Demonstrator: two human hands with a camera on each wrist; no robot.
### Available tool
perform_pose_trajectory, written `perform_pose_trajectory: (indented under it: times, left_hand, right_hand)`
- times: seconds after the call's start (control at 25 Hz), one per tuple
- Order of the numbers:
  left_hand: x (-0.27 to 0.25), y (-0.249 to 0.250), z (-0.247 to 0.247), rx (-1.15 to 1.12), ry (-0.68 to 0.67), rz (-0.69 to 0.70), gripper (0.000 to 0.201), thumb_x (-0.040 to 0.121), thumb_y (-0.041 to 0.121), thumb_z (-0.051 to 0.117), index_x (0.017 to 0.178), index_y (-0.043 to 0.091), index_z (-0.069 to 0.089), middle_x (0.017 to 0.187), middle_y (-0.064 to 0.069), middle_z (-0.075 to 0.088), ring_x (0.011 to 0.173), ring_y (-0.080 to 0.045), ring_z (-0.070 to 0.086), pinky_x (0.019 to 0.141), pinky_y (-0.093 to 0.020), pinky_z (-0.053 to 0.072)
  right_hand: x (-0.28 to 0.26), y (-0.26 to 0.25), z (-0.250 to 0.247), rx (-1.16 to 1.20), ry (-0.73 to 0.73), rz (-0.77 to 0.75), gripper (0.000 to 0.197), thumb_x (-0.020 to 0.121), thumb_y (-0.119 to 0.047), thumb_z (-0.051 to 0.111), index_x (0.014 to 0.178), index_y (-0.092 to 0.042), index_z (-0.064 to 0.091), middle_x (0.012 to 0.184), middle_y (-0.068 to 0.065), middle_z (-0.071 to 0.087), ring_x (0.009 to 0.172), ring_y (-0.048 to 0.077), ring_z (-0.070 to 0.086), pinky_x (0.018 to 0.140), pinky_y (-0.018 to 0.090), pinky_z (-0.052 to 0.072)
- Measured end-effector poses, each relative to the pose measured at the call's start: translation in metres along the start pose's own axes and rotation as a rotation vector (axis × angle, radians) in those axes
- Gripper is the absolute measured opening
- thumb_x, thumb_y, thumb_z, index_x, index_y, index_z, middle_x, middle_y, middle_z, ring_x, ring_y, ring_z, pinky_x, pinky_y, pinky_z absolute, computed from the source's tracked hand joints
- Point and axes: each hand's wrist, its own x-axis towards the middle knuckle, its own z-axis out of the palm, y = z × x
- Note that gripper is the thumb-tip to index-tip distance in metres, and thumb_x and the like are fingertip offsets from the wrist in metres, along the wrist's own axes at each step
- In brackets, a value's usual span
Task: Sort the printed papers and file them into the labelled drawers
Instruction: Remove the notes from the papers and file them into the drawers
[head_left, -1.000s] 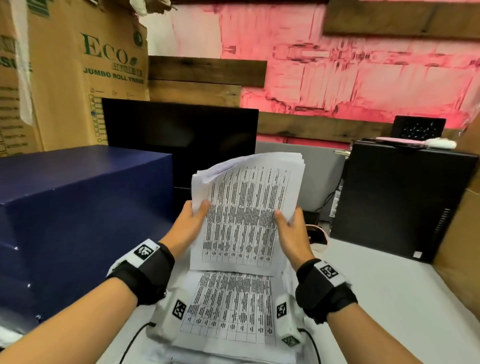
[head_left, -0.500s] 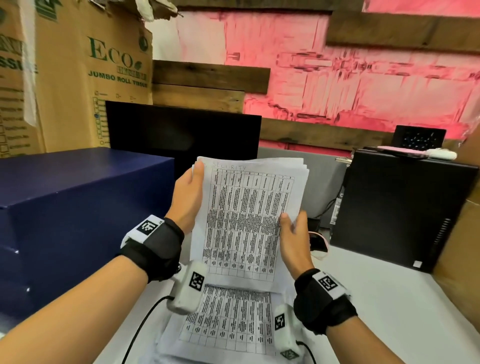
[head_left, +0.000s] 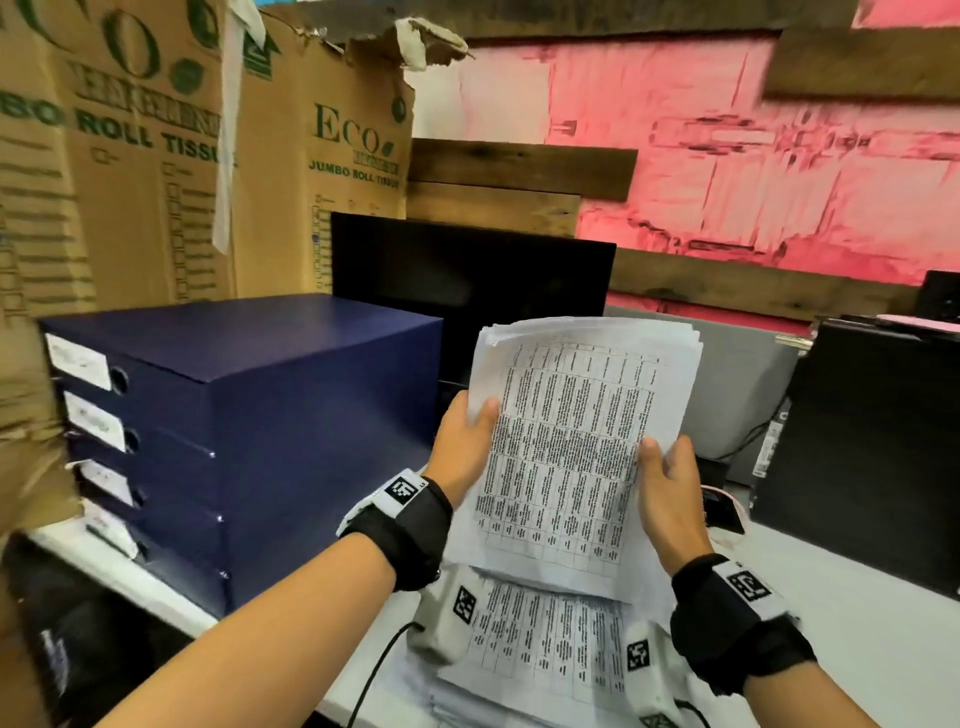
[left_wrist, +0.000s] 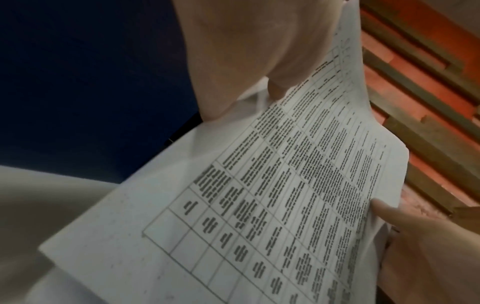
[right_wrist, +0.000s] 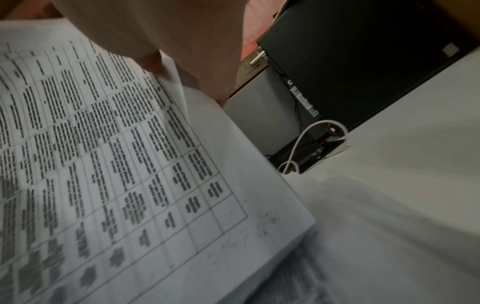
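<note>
left hand (head_left: 464, 451) grip: pinching papers (head_left: 576, 452) left edge | right hand (head_left: 670, 496) grip: pinching right edge | papers upright between

— What stands at the back, toward eleven o'clock?
— Tall cardboard boxes (head_left: 156, 156) printed "ECO" and "JUMBO ROLL TISSUE", their top flaps torn. Just right of them, toward twelve, a dark monitor (head_left: 467, 291) with a blank screen.
— And behind that?
— A pink-red wall (head_left: 727, 156) crossed by dark wooden planks (head_left: 519, 166).
— Toward two o'clock?
— A black computer tower (head_left: 857, 441) on the white desk (head_left: 857, 623), with a grey partition panel (head_left: 737, 389) behind it. A white cable (right_wrist: 319, 127) loops at the tower's foot, beside darker cables.
</note>
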Motion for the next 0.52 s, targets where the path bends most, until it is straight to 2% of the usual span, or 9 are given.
perform_pose_trajectory:
  times: [0.08,0.16,0.32,0.36,0.44,0.52]
  left_hand:
    - [-0.003,0.016,-0.012,-0.006,0.050,0.022,0.021,0.101,0.028,0.044,0.118,0.018,0.050,0.117,0.000,0.061,0.107,-0.015,0.059,0.090,-0.029,0.049]
    - [-0.008,0.025,-0.030,0.027,0.106,0.045,0.016,0.101,0.031,0.044,0.111,0.020,0.048,0.115,-0.004,0.061,0.105,-0.019,0.060,0.089,-0.034,0.051]
    - [-0.031,0.043,-0.081,0.154,0.162,0.117,0.018,0.101,0.033,0.042,0.112,0.020,0.047,0.112,-0.003,0.062,0.104,-0.022,0.061,0.090,-0.043,0.051]
    - [-0.036,0.049,-0.094,0.220,0.165,0.137,0.019,0.101,0.032,0.041,0.113,0.018,0.047,0.112,-0.003,0.062,0.103,-0.021,0.061,0.089,-0.042,0.051]
    - [-0.050,0.062,-0.121,0.360,0.168,0.173,0.022,0.102,0.028,0.040,0.114,0.011,0.047,0.112,-0.006,0.062,0.101,-0.021,0.060,0.086,-0.038,0.049]
    - [-0.062,0.074,-0.143,0.457,0.206,0.249,0.023,0.103,0.025,0.039,0.107,0.006,0.049,0.103,-0.011,0.063,0.090,-0.020,0.059,0.077,-0.032,0.044]
  right_hand:
    - [-0.001,-0.010,0.015,0.012,0.033,-0.043,0.028,0.104,-0.027,0.035,0.078,-0.016,0.029,0.073,-0.003,0.029,0.065,0.012,0.030,0.058,0.031,0.029]
    - [-0.005,-0.020,0.036,0.050,0.041,-0.073,0.027,0.104,-0.025,0.035,0.080,-0.015,0.029,0.073,-0.002,0.030,0.064,0.013,0.029,0.058,0.033,0.027]
    - [-0.019,-0.035,0.080,0.170,0.034,-0.114,0.018,0.104,-0.022,0.036,0.090,-0.011,0.035,0.073,-0.004,0.034,0.064,0.011,0.033,0.060,0.031,0.029]
    - [-0.023,-0.039,0.090,0.201,0.032,-0.123,0.017,0.104,-0.021,0.037,0.089,-0.011,0.036,0.074,-0.005,0.037,0.066,0.011,0.036,0.061,0.031,0.031]
    - [-0.033,-0.048,0.115,0.256,-0.003,-0.132,0.024,0.104,-0.018,0.038,0.080,-0.022,0.036,0.074,-0.007,0.038,0.065,0.008,0.037,0.062,0.026,0.032]
    - [-0.040,-0.055,0.135,0.282,-0.047,-0.142,0.033,0.103,-0.017,0.039,0.073,-0.027,0.030,0.072,-0.007,0.034,0.062,0.006,0.032,0.060,0.024,0.030]
